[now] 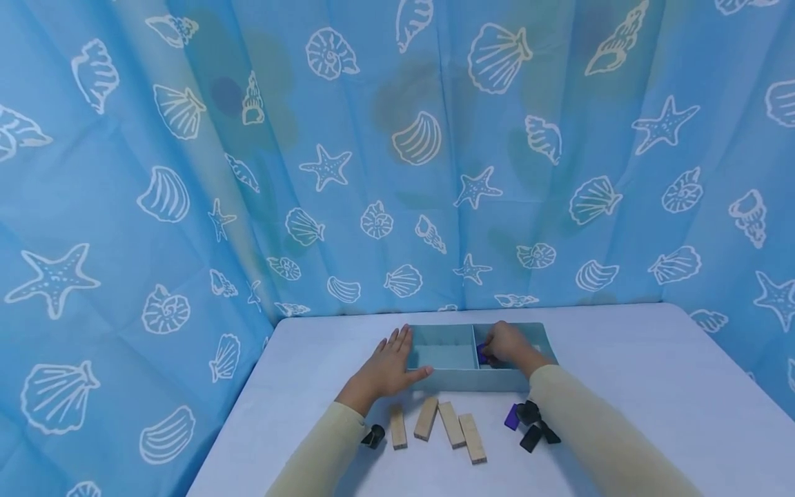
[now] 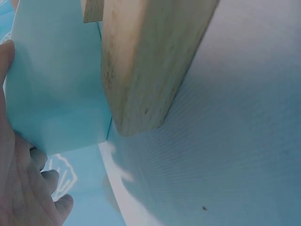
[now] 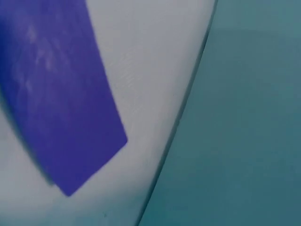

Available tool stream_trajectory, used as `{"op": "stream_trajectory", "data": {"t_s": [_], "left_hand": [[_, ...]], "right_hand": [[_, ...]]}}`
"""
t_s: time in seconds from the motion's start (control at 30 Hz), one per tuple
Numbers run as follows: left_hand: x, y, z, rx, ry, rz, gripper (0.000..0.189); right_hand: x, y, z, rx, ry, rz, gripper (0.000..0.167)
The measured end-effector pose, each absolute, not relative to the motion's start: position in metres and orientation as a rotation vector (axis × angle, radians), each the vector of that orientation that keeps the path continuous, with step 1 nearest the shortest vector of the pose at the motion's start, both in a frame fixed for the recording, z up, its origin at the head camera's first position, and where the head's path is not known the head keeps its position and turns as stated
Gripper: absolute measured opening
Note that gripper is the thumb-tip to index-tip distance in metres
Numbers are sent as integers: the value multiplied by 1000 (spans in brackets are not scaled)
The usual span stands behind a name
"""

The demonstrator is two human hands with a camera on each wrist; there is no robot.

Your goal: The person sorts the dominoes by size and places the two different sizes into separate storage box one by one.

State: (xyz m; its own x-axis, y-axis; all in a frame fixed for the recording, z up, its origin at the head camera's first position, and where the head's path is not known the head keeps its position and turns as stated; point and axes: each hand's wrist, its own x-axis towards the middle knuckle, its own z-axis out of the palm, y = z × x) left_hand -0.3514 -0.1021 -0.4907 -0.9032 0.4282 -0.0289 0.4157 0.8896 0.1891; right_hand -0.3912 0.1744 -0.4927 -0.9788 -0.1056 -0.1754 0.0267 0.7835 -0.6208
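Note:
A pale blue-green box (image 1: 442,379) with two compartments stands at the back of the table. My left hand (image 1: 386,366) rests against its left end, fingers straight along the side and thumb over the front rim. In the left wrist view, the fingers (image 2: 35,188) lie by the box wall (image 2: 56,84). My right hand (image 1: 506,343) reaches down into the right compartment and pinches a small purple block (image 1: 481,354), partly hidden by the fingers. Another purple block (image 1: 511,417) lies on the table under the right forearm; it looms large in the right wrist view.
Several wooden blocks (image 1: 452,425) lie in front of the box. Several black pieces (image 1: 531,437) sit beside the purple block. The left sleeve partly covers a black object (image 1: 374,436). A blue shell-patterned curtain (image 1: 404,207) hangs behind the white table (image 1: 609,366).

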Motion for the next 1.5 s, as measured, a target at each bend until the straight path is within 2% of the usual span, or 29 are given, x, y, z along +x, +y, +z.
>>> {"op": "stream_trajectory", "data": {"t_s": [0.47, 0.7, 1.5], "left_hand": [[-353, -102, -495, 664, 2999, 290, 101], [-354, -102, -492, 659, 2997, 286, 101], [-348, -100, -491, 647, 2989, 332, 97]], "right_hand": [[-396, 169, -496, -19, 2792, -927, 18], [-396, 173, -491, -124, 2832, -931, 5], [-395, 174, -498, -99, 2798, -916, 5]]}}
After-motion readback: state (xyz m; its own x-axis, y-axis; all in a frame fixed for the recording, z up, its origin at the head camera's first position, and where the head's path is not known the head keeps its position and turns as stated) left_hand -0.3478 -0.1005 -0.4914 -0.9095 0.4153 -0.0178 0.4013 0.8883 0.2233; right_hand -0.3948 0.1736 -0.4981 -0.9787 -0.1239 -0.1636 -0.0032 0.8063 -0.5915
